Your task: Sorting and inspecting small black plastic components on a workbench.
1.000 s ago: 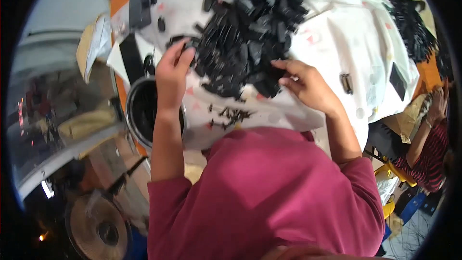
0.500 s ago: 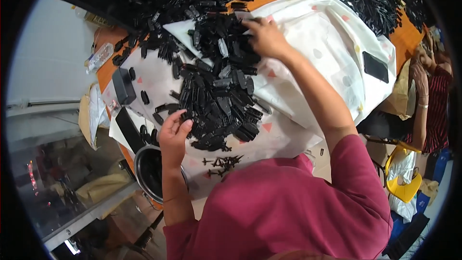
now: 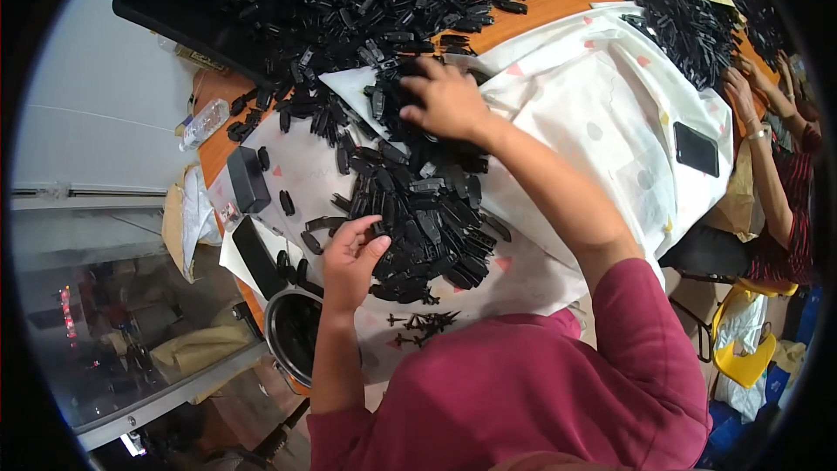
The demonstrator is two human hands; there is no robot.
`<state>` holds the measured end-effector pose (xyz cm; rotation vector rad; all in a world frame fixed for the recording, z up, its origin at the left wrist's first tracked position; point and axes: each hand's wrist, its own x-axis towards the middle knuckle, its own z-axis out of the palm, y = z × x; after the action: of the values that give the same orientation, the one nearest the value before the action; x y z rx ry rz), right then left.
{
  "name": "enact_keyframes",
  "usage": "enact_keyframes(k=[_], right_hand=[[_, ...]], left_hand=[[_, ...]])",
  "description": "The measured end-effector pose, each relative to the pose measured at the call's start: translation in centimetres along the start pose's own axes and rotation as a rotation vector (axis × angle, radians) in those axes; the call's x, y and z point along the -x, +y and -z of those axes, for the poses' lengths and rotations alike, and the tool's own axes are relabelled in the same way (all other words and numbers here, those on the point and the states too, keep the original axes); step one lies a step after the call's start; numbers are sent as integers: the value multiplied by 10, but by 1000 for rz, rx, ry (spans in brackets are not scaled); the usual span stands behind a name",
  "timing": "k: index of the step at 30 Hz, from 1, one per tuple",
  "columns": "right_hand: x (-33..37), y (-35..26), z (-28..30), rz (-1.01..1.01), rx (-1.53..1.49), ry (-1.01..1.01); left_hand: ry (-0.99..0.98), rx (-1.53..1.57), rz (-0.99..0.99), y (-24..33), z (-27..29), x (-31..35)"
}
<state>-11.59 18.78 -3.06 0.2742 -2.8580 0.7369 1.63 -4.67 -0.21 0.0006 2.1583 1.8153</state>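
Small black plastic parts lie in a dense pile on the white patterned cloth in front of me. At the pile's left edge is my left hand, thumb and forefinger closed around what looks like a black plastic part, mostly hidden by the fingers. My right hand reaches over the far part of the pile, beside a white triangular piece. Its fingers are apart and slightly blurred, with nothing visible in them. Several small dark branched pieces lie nearest my body.
A larger heap of black parts spreads from a black bin at the far left. A black bowl and a dark grey box stand left. A phone lies right, near a co-worker's hands.
My right hand has moved left across the far part of the pile, its fingers now spread. My left hand stays at the pile's left edge. The whole view has shifted slightly.
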Motion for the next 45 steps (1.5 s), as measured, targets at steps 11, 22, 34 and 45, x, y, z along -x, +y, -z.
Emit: enact_keyframes(k=[11,22,34,45], right_hand=[[-35,53,36,-62,80,343],[-52,85,32,-326,132,-290],[-50,111,34,-187,155,-145],[-57,119,16,-139,-136,161]], left_hand=[[9,-28,87,-5,9,14],[46,16,53,-18,10,18],[58,25,13,-17,11,21],[19,-75,37,-8,5,24]])
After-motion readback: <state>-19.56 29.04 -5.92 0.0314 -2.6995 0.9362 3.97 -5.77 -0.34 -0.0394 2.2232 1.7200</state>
